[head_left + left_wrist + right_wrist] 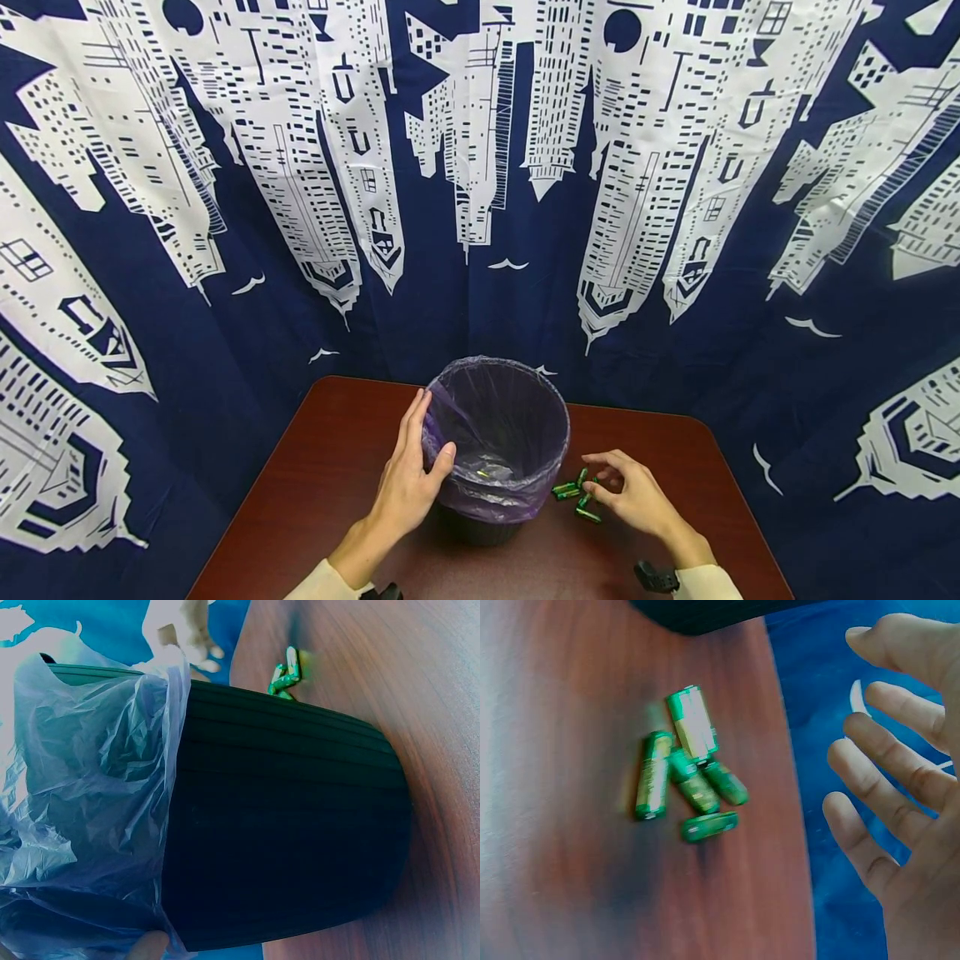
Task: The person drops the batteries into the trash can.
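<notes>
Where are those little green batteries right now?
In the head view, the green batteries lie in a small heap on the brown table, just right of the lined bin and under the right hand's fingers.

Skyline-print blue curtain behind dark wooden table.

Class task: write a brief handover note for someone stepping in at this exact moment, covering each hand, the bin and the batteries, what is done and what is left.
Left hand: grips the rim of the bin, thumb over the purple liner.
Right hand: fingers spread and relaxed, holds nothing, just right of the batteries.
Batteries: five green ones show in the right wrist view, in a loose pile on the table beside the bin.
Done: one small greenish item, perhaps a battery, lies in the bin.
Left: the pile on the table.
</notes>
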A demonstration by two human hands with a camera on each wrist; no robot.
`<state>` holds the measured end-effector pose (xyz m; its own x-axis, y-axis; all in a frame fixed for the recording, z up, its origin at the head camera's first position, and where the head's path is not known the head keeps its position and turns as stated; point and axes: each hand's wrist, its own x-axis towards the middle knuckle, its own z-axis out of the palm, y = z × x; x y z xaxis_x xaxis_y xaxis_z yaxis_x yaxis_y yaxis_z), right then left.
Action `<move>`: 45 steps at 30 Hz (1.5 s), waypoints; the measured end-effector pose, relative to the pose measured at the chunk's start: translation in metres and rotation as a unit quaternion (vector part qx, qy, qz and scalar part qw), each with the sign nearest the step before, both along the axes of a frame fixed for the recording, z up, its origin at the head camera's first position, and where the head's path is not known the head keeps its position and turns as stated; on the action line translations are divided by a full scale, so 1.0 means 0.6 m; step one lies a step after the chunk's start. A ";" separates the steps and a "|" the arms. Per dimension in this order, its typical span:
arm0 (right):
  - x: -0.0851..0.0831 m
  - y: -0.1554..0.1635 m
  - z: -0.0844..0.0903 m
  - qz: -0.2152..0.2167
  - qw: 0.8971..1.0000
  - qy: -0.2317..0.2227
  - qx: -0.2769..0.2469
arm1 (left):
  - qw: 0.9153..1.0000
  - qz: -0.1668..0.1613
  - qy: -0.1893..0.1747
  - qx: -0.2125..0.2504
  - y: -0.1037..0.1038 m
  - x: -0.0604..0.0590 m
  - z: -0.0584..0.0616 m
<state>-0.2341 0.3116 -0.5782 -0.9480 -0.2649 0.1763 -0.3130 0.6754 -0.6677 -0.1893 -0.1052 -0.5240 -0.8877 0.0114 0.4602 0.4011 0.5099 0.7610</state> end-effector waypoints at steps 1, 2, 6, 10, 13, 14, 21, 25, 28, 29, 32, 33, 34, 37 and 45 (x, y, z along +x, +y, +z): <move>0.001 0.001 -0.005 0.003 1.000 -0.008 0.000 | 1.000 0.000 0.001 -0.001 0.000 0.000 0.001; 0.002 0.003 -0.011 0.007 1.000 -0.014 0.001 | 1.000 0.000 0.002 -0.001 0.000 0.000 0.001; 0.006 0.009 -0.031 0.020 0.999 -0.026 -0.001 | 1.000 -0.001 0.010 -0.005 0.001 0.000 0.003; 0.011 0.016 -0.051 0.032 0.999 -0.032 0.004 | 1.000 -0.004 0.011 -0.007 0.002 0.001 0.004; 0.015 0.020 -0.065 0.043 0.998 -0.049 0.000 | 1.000 -0.005 0.009 -0.005 0.003 0.001 0.004; 0.016 0.022 -0.069 0.046 0.997 -0.055 -0.002 | 1.000 -0.005 0.009 -0.005 0.003 0.001 0.004; 0.025 0.029 -0.096 0.064 0.996 -0.068 0.006 | 1.000 -0.006 0.011 -0.005 0.003 0.000 0.003; 0.028 0.030 -0.109 0.064 0.995 -0.071 0.008 | 1.000 -0.005 0.012 -0.007 0.004 -0.001 0.002; 0.029 0.029 -0.115 0.063 0.995 -0.072 0.006 | 1.000 -0.004 0.012 -0.008 0.004 -0.002 0.002; 0.029 0.028 -0.117 0.063 0.996 -0.070 0.004 | 1.000 -0.004 0.013 -0.008 0.004 -0.002 0.001; 0.030 0.028 -0.121 0.072 0.995 -0.066 0.002 | 1.000 -0.003 0.011 -0.007 0.003 -0.003 0.001; 0.030 0.028 -0.123 0.073 0.995 -0.064 0.002 | 1.000 -0.003 0.011 -0.007 0.004 -0.002 0.001; 0.030 0.027 -0.124 0.075 0.995 -0.065 0.000 | 1.000 -0.001 0.013 -0.008 0.004 -0.003 0.001; 0.029 0.025 -0.126 0.088 0.994 -0.063 -0.004 | 1.000 0.002 0.018 -0.008 0.004 -0.003 0.000; 0.026 0.014 -0.132 0.128 0.991 -0.040 -0.019 | 1.000 0.009 0.027 -0.013 0.002 -0.006 -0.006</move>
